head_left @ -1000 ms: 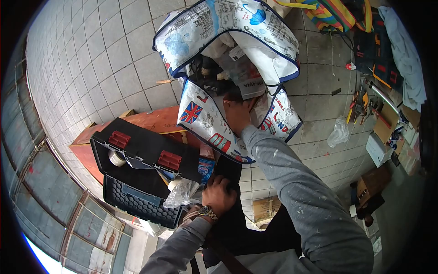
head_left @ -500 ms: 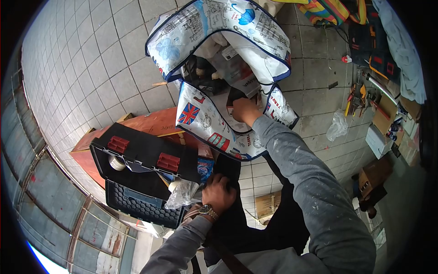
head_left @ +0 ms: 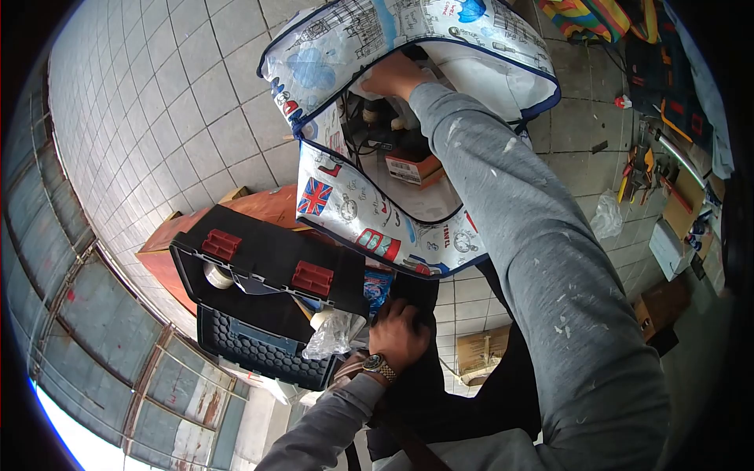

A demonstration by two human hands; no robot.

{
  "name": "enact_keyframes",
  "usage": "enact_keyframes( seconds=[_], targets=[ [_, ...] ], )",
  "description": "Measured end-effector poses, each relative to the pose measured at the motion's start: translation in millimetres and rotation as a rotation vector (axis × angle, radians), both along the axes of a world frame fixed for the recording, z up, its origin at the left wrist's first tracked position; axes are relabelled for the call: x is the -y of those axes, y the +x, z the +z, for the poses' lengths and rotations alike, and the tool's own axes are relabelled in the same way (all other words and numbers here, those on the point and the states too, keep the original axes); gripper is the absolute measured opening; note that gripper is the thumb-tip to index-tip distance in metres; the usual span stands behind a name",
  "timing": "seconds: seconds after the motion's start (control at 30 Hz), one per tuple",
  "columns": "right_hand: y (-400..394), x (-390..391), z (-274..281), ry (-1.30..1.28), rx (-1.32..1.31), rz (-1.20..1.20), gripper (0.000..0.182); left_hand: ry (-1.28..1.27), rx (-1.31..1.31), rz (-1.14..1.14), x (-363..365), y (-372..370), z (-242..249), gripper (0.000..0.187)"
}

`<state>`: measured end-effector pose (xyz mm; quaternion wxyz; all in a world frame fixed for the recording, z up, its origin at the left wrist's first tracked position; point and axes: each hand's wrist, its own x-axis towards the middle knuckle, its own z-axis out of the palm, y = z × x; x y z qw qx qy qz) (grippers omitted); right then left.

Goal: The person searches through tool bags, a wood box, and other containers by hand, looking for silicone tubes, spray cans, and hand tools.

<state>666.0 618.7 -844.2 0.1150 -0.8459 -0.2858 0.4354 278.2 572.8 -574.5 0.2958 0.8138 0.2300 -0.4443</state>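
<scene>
A large white bag (head_left: pixel 353 184) with blue edging and London-style prints stands open on the floor in front of me. My right hand (head_left: pixel 397 76) reaches into its far side, fingers bent and closed near the pale lining. What they grip there is hidden. Nearer to me inside the bag lie an orange-and-white box (head_left: pixel 414 169) and dark items with a cable (head_left: pixel 365 141). My left hand (head_left: pixel 400 336), with a watch (head_left: pixel 379 366) at the wrist, rests on my dark-trousered leg, fingers loosely apart and holding nothing.
A black toolbox (head_left: pixel 271 255) with red latches lies open at left, a clear plastic bag (head_left: pixel 330 337) at its edge. Behind it is a reddish wooden board (head_left: pixel 271 202). Tools (head_left: pixel 636 169) and a white box (head_left: pixel 671 247) are at right. A cardboard box (head_left: pixel 483 353) sits between my legs.
My right hand has moved from the bag's near side to its far left side. The orange-and-white box now shows more fully, and the grey package above it is mostly out of sight. My left hand stays put.
</scene>
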Motion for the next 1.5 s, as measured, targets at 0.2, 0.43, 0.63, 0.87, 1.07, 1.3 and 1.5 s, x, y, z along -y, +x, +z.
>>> enact_keyframes(
  seconds=[0.2, 0.43, 0.63, 0.87, 1.07, 1.3, 1.5],
  targets=[
    [-140.0, 31.6, -27.0, -0.004, -0.258, -0.034, 0.038, -0.029, -0.021, 0.031, -0.5, 0.1, -2.8, 0.03],
    [-152.9, 39.6, -7.2, -0.039, -0.583, -0.12, 0.048, -0.043, -0.018, 0.021, -0.3, 2.7, -2.2, 0.028],
    [-50.9, 28.6, 29.4, 0.1, -0.61, -0.191, 0.055, -0.035, -0.024, 0.024, -0.8, 6.3, -1.2, 0.029],
    [-12.7, 69.3, -33.9, 0.151, 0.192, -0.299, 0.071, -0.037, 0.02, 0.014, 1.5, -0.5, -3.5, 0.029],
    [-62.3, 154.9, -69.6, -0.019, -0.118, -0.581, 0.116, -0.02, -0.023, -0.017, 4.8, 3.2, 1.2, 0.031],
    [-51.4, 138.4, -79.1, -0.169, -0.08, -0.358, 0.087, -0.006, -0.025, -0.046, 6.7, 3.1, -0.1, 0.034],
    [-72.2, 151.5, -163.5, 0.587, -0.239, -1.479, 0.061, -0.012, -0.046, -0.027, 8.3, -0.8, 2.0, 0.035]
  ],
)
